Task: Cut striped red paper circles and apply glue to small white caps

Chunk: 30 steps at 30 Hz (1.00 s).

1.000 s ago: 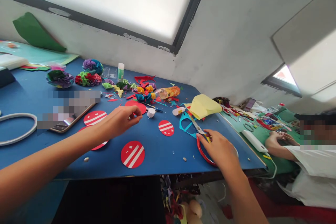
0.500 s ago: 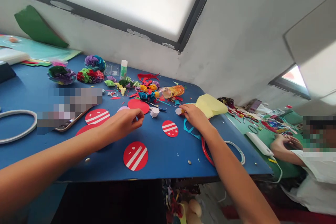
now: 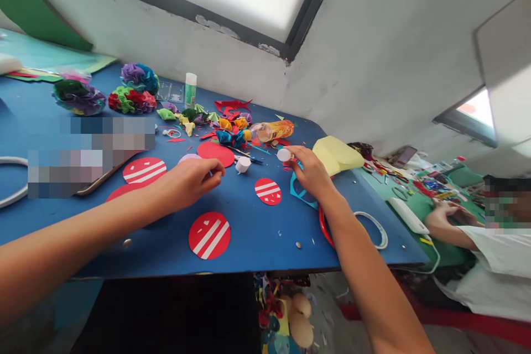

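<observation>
My right hand [image 3: 307, 167] grips a small tube with a round white end, apparently a glue stick [image 3: 284, 155], its end tilted left toward me. A white cap [image 3: 243, 164] lies on the blue table to its left. My left hand [image 3: 203, 177] hovers with fingers curled together; whatever they may hold is hidden. Beyond it lie a plain red paper circle [image 3: 215, 154] and a partly covered lilac piece. Red circles with white strips lie around: one [image 3: 209, 235] near the front edge, a smaller one [image 3: 267, 192] between my hands, another [image 3: 145, 170] left of my forearm.
A standing glue stick [image 3: 191, 90], crepe-paper balls [image 3: 133, 100], an orange-labelled bottle [image 3: 271, 131] and coloured scraps fill the back. A blurred phone [image 3: 99, 174] lies left. Yellow paper [image 3: 337, 155] and a white ring [image 3: 384, 238] are right. Another person [image 3: 493, 254] sits at a green table.
The view has shifted slightly. My right hand has lifted and turned the tube, so its white end faces me more. My left hand stays nearly in place, fingers still curled.
</observation>
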Tool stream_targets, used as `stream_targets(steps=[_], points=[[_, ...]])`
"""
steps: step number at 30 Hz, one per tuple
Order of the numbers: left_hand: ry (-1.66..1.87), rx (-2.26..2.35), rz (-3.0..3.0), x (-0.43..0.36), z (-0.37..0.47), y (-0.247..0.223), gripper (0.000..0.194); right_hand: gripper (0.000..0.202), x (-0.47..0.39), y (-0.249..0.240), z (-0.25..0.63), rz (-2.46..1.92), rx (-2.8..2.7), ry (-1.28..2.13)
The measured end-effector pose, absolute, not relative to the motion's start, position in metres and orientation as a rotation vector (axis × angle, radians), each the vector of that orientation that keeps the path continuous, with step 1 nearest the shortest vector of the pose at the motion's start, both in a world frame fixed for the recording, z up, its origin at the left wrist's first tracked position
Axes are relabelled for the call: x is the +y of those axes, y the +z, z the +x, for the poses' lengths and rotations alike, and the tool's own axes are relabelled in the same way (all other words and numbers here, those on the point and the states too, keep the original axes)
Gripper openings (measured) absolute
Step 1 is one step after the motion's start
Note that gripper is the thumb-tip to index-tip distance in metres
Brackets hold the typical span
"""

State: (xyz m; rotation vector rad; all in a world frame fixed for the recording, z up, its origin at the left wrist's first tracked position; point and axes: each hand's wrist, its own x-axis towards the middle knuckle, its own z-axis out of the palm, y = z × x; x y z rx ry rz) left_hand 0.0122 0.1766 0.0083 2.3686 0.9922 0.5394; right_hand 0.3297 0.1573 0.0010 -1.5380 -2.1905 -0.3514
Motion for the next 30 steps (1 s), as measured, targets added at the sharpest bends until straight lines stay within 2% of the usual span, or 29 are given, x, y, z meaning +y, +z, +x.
stream_targets(steps=[22,30], points=[[0.47,0.999,2.425,0.176,0.013,0.01,0.033,0.038,0.152,0.004,0.319,-1.438,-2.188,-0.356],[0.529,0.947,2.376,0.173,0.013,0.011,0.027,0.032,0.15,0.003,0.314,-1.413,-2.191,-0.38]])
